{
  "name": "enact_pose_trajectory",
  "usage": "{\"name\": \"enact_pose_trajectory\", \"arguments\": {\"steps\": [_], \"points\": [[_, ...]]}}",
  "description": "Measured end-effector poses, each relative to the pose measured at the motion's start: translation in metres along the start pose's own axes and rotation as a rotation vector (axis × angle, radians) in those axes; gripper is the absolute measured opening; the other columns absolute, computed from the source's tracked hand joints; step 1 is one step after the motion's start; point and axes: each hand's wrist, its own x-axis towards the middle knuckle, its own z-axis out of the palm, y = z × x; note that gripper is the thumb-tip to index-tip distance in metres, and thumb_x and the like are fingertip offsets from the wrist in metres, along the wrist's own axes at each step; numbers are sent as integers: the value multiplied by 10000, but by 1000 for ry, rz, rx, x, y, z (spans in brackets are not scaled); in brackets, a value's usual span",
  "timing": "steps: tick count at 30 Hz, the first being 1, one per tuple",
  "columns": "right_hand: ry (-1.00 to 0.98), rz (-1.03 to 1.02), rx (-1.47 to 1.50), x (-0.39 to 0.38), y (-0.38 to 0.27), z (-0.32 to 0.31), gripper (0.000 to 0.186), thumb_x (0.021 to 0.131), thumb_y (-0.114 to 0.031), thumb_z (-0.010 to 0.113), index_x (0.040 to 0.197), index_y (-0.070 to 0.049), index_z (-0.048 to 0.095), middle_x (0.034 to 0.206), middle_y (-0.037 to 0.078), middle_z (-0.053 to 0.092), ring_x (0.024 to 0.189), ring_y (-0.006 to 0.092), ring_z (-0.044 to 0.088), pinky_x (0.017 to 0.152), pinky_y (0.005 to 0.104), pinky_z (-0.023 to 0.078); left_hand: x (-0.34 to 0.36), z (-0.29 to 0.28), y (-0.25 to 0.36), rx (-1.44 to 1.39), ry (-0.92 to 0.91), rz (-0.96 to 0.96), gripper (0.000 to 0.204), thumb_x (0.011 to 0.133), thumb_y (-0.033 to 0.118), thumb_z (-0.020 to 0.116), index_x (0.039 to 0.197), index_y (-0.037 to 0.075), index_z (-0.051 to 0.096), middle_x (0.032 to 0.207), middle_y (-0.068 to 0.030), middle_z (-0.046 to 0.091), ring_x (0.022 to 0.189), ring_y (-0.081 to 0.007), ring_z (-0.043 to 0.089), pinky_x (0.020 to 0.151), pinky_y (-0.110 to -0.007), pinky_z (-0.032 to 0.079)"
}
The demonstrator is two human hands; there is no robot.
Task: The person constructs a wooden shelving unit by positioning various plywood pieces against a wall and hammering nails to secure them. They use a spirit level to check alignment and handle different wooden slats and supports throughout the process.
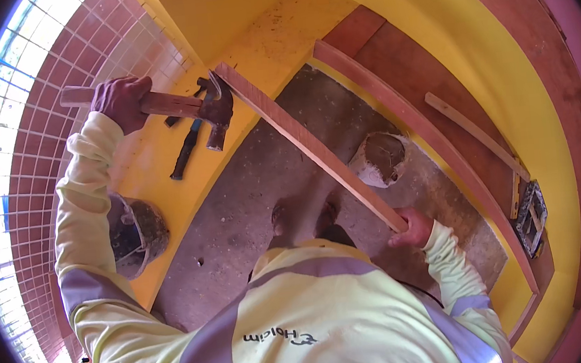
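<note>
My left hand (122, 103) grips the wooden handle of a claw hammer (216, 118), raised at the left with its head beside the far end of a long wooden batten (300, 140). My right hand (410, 227) is closed around the batten's near end at the lower right, so the piece slants away toward the upper left. Behind the raised hammer, a second hammer (184, 150) with a black and blue handle lies on the yellow ledge (271, 19), along with a dark tool partly hidden by the first one.
A tiled grid wall (29, 157) curves along the left. Buckets stand at left (138, 234) and on the concrete floor (224, 223) at right (379, 159). A long board (410, 121) edges a brown right-hand surface, holding a loose strip (474, 132) and a crusted tray (530, 218).
</note>
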Motion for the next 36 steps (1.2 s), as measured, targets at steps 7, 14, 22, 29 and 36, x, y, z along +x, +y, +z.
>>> {"name": "enact_pose_trajectory", "arguments": {"steps": [7,14,22,29,36], "points": [[187,-15,508,86,-39,66,342,663,-145,737,930,10,590,684,33,577,560,132,530,500,298,451,50,109,146,-551,223,-511,188,725,238,607,889,144,616,803,-133,661,776,-377,628,666,-475,497],[528,-2,-183,75,69,-57,348,644,-207,756,880,-1,604,667,76,601,572,195,586,533,339,471,13,65,137,-278,28,-266,152,680,159,610,820,131,557,718,-109,606,709,-348,604,611,-471,454],[684,150,-238,125,69,-20,491,740,-444,649,810,41,626,726,239,617,703,366,618,637,428,465,-72,89,175,-336,-228,-480,143,663,127,616,791,91,564,693,-160,601,699,-385,607,610,-492,471],[493,24,765,267,-10,22,336,865,-426,585,833,-95,542,509,3,438,419,137,479,384,315,362,-167,122,236,-502,-618,-803,163,713,207,612,848,120,588,774,-216,640,785,-432,618,718,-520,490],[685,44,843,279,-45,27,375,852,-463,596,797,-110,484,536,26,457,396,154,441,380,320,375,-239,142,241,-479,-871,-792,214,725,206,600,906,93,616,859,-213,655,846,-423,627,766,-508,500]]}}
